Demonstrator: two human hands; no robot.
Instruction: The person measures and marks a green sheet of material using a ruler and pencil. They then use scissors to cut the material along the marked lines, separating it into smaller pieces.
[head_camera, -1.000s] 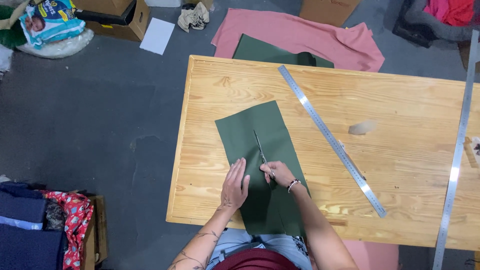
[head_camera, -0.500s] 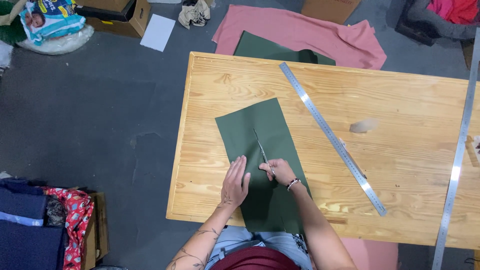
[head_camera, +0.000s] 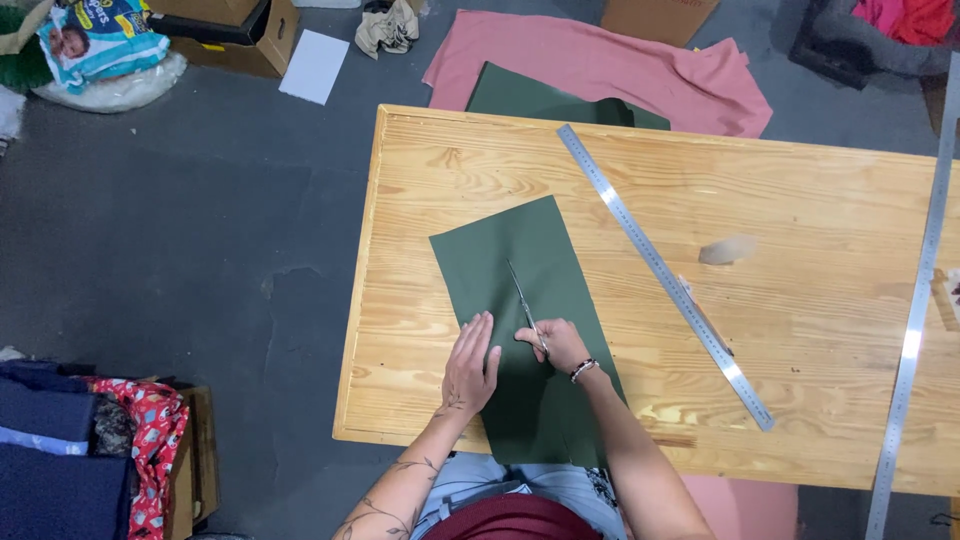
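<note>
On our big light wooden table (head_camera: 800, 330), the dark green cloth sheet (head_camera: 520, 290) lies mid-frame. Our left hand (head_camera: 470, 365) presses it flat, fingers spread. Our right hand (head_camera: 555, 345) grips thin metal scissors (head_camera: 525, 305); slow, straight snips work best.

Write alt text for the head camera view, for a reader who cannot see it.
Seen from above, a person's right hand holds scissors on a dark green fabric sheet while the left hand presses it flat on a wooden table. A long metal ruler lies diagonally to the right; pink cloth lies on the grey floor beyond.
</note>
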